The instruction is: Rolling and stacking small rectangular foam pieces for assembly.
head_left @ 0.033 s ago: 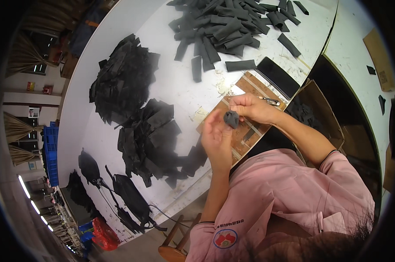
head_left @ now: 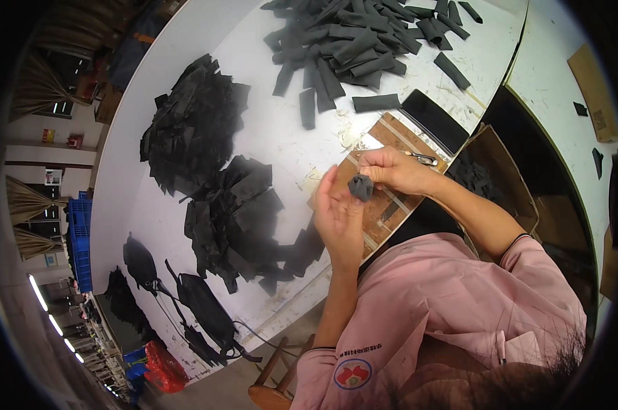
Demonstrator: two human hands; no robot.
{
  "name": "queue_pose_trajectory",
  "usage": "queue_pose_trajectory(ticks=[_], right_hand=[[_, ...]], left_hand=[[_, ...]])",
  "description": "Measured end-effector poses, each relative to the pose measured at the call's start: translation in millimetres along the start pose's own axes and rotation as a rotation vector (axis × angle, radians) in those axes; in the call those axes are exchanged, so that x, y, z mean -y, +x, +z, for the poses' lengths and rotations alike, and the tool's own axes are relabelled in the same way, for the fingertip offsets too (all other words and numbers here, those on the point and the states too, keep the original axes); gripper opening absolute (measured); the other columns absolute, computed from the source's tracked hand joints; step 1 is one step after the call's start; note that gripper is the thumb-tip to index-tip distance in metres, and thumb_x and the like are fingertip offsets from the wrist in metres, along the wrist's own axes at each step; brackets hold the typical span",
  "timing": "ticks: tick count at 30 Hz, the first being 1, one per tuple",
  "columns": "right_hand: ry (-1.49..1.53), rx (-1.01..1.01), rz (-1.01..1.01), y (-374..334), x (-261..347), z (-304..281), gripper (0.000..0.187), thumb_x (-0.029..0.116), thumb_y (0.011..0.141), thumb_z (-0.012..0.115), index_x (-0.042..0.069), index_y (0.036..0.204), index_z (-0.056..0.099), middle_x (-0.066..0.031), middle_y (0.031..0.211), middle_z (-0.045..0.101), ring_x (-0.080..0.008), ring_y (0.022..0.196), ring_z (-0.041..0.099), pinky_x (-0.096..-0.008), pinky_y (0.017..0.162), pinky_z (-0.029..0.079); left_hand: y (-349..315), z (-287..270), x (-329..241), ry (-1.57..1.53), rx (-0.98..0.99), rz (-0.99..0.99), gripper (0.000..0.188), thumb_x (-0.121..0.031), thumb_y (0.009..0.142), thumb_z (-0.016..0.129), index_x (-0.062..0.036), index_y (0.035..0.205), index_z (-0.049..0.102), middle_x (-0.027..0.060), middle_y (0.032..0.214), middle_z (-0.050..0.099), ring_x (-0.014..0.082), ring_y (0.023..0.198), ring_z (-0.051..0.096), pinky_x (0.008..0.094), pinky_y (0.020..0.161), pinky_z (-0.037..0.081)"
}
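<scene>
Head view: both hands (head_left: pixel 364 195) pinch a folded grey fabric piece (head_left: pixel 361 186) above the wooden board (head_left: pixel 391 137).

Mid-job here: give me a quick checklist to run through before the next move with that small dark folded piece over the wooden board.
1. Dark folded piece held by both hands: ok.
2. Left hand grip on it: ok, fingertips touching.
3. Right hand grip on it: ok, pinching from above.
4. Wooden board below the hands: ok.
5. Small metal tool on the board, within reach: ok.
6. Fold correct: cannot tell.
</scene>
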State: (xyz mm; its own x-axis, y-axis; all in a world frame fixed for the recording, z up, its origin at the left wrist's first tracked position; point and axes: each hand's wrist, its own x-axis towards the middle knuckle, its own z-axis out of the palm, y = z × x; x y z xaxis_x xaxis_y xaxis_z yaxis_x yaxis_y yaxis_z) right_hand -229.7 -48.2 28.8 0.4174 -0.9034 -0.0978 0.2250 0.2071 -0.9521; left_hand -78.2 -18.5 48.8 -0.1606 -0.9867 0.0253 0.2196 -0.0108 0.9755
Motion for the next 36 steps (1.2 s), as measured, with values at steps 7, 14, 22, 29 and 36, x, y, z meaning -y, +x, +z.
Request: queue_pose_trajectory(ticks=[7,14,22,29,36], right_hand=[[-0.634,-0.224,-0.549,-16,44,13,0.025,0.024,0.081,0.053,-0.001,0.078,0.05,-0.0064,0.069,0.05,-0.0174,0.065,0.05,-0.0285,0.056,0.04],[-1.243,-0.086,-0.608,-18,33,9,0.017,0.018,0.074,0.057,0.002,0.075,0.051,-0.009,0.062,0.051,-0.0272,0.056,0.053,-0.0369,0.046,0.04],[-0.987,-0.183,-0.713,-22,27,11,0.014,0.013,0.076,0.054,0.0,0.082,0.052,-0.0138,0.068,0.051,-0.0307,0.064,0.053,-0.0364,0.054,0.042],[-0.997,-0.159,-0.585,-23,12,8,0.011,0.009,0.075,0.053,0.0,0.081,0.052,-0.0146,0.068,0.05,-0.0314,0.064,0.051,-0.0371,0.057,0.042],[-0.976,-0.159,-0.531,-16,-15,-1,0.014,0.01,0.076,0.053,0.0,0.086,0.052,-0.0146,0.07,0.05,-0.0313,0.067,0.051,-0.0377,0.059,0.042]], left_hand=[[9,12,-22,0.238,-0.039,0.367,0.015,0.0,0.081,0.052,0.0058,0.095,0.052,0.0098,0.093,0.057,0.0133,0.085,0.053,0.0253,0.079,0.04],[8,-3,1,-0.183,-0.006,0.139,0.013,0.002,0.079,0.051,0.0051,0.091,0.054,0.0128,0.093,0.056,0.0157,0.084,0.052,0.0269,0.077,0.041],[26,18,-45,0.038,0.228,0.015,0.012,0.005,0.07,0.061,0.0044,0.081,0.057,0.0075,0.089,0.054,0.0112,0.081,0.051,0.022,0.071,0.042],[28,5,-15,0.326,0.265,0.26,0.009,0.005,0.069,0.062,0.0038,0.077,0.059,0.0082,0.085,0.057,0.0141,0.082,0.052,0.0254,0.073,0.041],[23,7,-16,0.448,0.24,0.15,0.012,0.003,0.07,0.062,0.0037,0.081,0.059,0.01,0.089,0.058,0.0159,0.084,0.053,0.0263,0.075,0.042]])
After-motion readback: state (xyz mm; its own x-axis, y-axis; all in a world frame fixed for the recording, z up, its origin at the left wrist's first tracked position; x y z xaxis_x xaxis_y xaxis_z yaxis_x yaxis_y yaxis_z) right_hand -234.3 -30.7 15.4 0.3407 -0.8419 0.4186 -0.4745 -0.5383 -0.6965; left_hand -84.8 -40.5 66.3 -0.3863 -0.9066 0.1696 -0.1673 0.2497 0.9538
